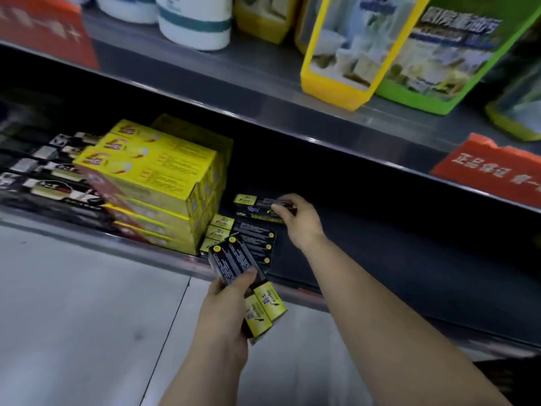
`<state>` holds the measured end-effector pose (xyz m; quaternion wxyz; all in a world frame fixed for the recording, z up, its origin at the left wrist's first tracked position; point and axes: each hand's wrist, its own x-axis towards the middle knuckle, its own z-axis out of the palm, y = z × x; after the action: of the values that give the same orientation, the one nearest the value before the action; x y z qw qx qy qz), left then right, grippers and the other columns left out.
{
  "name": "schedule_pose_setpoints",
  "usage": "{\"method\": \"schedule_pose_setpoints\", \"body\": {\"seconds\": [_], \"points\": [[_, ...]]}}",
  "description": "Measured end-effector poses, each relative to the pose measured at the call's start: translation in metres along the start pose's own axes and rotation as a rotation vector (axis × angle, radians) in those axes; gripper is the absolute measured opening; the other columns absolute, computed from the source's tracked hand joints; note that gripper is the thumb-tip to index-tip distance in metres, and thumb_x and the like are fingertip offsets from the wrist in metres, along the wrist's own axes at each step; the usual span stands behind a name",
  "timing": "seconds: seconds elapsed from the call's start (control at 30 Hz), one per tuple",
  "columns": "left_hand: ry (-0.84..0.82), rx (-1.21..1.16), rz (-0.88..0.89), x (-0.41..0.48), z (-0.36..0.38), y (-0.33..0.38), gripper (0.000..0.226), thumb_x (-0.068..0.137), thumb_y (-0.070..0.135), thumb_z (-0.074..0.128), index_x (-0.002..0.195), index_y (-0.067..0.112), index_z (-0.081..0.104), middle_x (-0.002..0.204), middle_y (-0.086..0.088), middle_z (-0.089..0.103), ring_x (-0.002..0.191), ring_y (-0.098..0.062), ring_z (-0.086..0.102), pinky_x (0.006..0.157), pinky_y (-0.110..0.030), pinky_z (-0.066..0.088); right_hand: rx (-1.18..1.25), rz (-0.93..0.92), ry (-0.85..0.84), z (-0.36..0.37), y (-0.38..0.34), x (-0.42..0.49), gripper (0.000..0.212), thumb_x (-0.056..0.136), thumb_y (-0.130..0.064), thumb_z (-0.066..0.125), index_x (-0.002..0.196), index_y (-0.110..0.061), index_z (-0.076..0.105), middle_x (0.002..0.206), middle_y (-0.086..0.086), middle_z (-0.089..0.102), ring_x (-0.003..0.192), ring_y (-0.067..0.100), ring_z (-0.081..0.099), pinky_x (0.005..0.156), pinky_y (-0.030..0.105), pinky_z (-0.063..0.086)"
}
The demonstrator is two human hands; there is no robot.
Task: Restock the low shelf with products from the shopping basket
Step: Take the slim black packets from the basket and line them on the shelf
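Left grip (225, 306) clenched on two spare boxes (234, 260) at the low shelf (380, 259) lip. Right grip (304, 221) pinches one box (254, 207) by its right end, long axis left-right, just above the shelved row (257, 240).

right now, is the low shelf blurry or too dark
Head view: blur smears the yellow and green packs above; deep shadow hides the back of the low dark metal shelf; the wide lens bows edges; small black-and-yellow boxes up front read clearly.
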<state>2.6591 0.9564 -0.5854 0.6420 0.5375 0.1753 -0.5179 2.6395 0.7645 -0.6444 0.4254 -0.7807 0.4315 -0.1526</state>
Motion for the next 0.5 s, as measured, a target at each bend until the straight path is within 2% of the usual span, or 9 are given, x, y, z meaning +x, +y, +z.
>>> {"method": "schedule_pose_setpoints", "body": {"seconds": [0.07, 0.1, 0.17, 0.27, 0.33, 0.4, 0.43, 0.5], "points": [[0.007, -0.032, 0.007, 0.003, -0.003, 0.004, 0.027, 0.089, 0.016, 0.061, 0.115, 0.008, 0.056, 0.074, -0.014, 0.059, 0.069, -0.033, 0.058, 0.031, -0.021, 0.038, -0.059, 0.02, -0.098, 0.016, 0.005, 0.017, 0.03, 0.091, -0.03, 0.058, 0.117, -0.015, 0.059, 0.116, 0.01, 0.061, 0.113, 0.026, 0.051, 0.087, 0.023, 0.04], [0.013, -0.041, 0.006, 0.005, -0.004, 0.005, 0.03, 0.089, 0.017, 0.061, 0.117, 0.007, 0.056, 0.079, -0.017, 0.06, 0.073, -0.035, 0.058, 0.032, -0.021, 0.038, -0.094, 0.05, -0.161, 0.024, 0.008, 0.022, 0.028, 0.092, -0.032, 0.057, 0.116, -0.018, 0.059, 0.118, 0.011, 0.06, 0.116, 0.029, 0.048, 0.095, 0.031, 0.042], [0.022, -0.05, -0.003, 0.008, -0.007, 0.008, 0.034, 0.088, 0.019, 0.062, 0.118, 0.006, 0.055, 0.09, -0.021, 0.061, 0.082, -0.039, 0.06, 0.032, -0.021, 0.039, -0.136, 0.113, -0.267, 0.035, 0.014, 0.024, 0.027, 0.094, -0.034, 0.052, 0.118, -0.022, 0.059, 0.122, 0.011, 0.059, 0.121, 0.032, 0.046, 0.101, 0.042, 0.041], [0.035, -0.043, 0.005, 0.012, -0.011, 0.01, 0.033, 0.086, 0.02, 0.064, 0.115, 0.005, 0.058, 0.09, -0.02, 0.063, 0.083, -0.038, 0.061, 0.032, -0.02, 0.04, -0.258, 0.106, -0.305, 0.04, 0.013, 0.015, 0.035, 0.098, -0.037, 0.042, 0.131, -0.027, 0.051, 0.137, 0.01, 0.047, 0.128, 0.032, 0.037, 0.109, 0.038, 0.032], [0.031, -0.018, 0.023, 0.013, -0.012, 0.011, 0.027, 0.085, 0.02, 0.066, 0.108, 0.006, 0.06, 0.08, -0.015, 0.064, 0.072, -0.034, 0.062, 0.033, -0.02, 0.041, -0.371, -0.008, -0.201, 0.032, 0.005, 0.001, 0.036, 0.099, -0.035, 0.041, 0.134, -0.028, 0.048, 0.14, 0.006, 0.04, 0.127, 0.028, 0.032, 0.105, 0.03, 0.026], [0.002, 0.001, 0.029, 0.012, -0.011, 0.012, 0.02, 0.083, 0.018, 0.068, 0.099, 0.008, 0.062, 0.069, -0.01, 0.063, 0.058, -0.028, 0.06, 0.034, -0.021, 0.041, -0.207, -0.093, -0.147, 0.021, -0.009, -0.019, 0.031, 0.097, -0.033, 0.045, 0.127, -0.029, 0.053, 0.132, 0.002, 0.046, 0.125, 0.023, 0.037, 0.103, 0.027, 0.028], [-0.019, 0.014, 0.029, 0.012, -0.01, 0.012, 0.017, 0.083, 0.018, 0.069, 0.097, 0.009, 0.063, 0.066, -0.009, 0.064, 0.052, -0.025, 0.06, 0.034, -0.022, 0.042, -0.042, -0.071, -0.203, 0.016, -0.015, -0.029, 0.028, 0.096, -0.033, 0.047, 0.122, -0.03, 0.055, 0.126, -0.001, 0.052, 0.122, 0.019, 0.044, 0.104, 0.028, 0.034], [-0.065, 0.053, 0.027, 0.012, -0.009, 0.012, 0.018, 0.081, 0.018, 0.07, 0.097, 0.01, 0.065, 0.066, -0.008, 0.067, 0.046, -0.02, 0.062, 0.037, -0.023, 0.044, 0.336, 0.086, -0.463, 0.006, -0.029, -0.048, 0.026, 0.095, -0.03, 0.05, 0.121, -0.031, 0.055, 0.115, -0.005, 0.063, 0.11, 0.013, 0.059, 0.093, 0.029, 0.048]]}}
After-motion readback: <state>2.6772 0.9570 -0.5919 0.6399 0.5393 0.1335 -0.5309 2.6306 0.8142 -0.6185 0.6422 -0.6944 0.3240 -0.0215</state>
